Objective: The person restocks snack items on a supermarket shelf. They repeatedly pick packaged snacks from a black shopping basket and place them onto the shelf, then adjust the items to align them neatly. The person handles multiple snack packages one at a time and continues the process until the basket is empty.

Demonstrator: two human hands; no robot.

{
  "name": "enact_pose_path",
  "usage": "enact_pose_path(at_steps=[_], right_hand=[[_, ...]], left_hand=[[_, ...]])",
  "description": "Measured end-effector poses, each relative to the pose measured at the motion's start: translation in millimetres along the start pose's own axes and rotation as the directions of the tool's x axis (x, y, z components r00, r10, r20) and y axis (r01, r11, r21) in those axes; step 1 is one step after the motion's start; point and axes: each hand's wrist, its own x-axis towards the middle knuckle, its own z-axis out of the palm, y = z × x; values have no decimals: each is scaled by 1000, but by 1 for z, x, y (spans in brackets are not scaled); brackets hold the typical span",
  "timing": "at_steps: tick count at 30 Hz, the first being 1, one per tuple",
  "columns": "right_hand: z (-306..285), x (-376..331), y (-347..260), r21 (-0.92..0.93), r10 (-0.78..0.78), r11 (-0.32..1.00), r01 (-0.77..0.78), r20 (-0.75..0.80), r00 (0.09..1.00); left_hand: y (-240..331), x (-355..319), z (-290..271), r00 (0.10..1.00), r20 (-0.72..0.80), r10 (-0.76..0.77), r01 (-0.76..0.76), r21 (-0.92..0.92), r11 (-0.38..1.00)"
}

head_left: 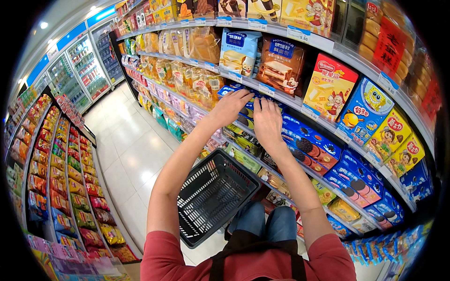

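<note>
Both arms stretch forward to a shelf of blue biscuit packs. My left hand lies with its fingers extended over a blue pack just under the bread shelf. Close beside it, my right hand reaches over the same row, its fingers straight and fingertips on the blue packs; their contact is partly hidden. Further right along this row are blue cookie packs with dark round biscuits pictured on them. Below the hands sit green packs. A black shopping basket stands beside my knees, its slatted inside showing no goods.
Bagged breads and a brown bread pack line the shelf above. A yellow-and-red box stands right of them. Across the tiled aisle are snack racks; glass-door coolers stand at the far left.
</note>
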Motion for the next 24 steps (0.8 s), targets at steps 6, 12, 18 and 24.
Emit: enact_pose_path(at_steps=[6,12,18,24], right_hand=[[7,-3,0,49,31,998,-33,27,999],[1,1,0,41,29,999,-28,-11,1000],[-2,20,8,72,190,972,-225,326,926],[-6,39,31,87,194,942,-323,646,738]], left_hand=[[2,-4,4,1000,18,-13,12,47,999],[-1,-8,12,993,96,-65,60,60,996],[-5,-9,19,998,32,-52,51,44,998],[-7,-9,21,1000,7,-17,16,73,997]])
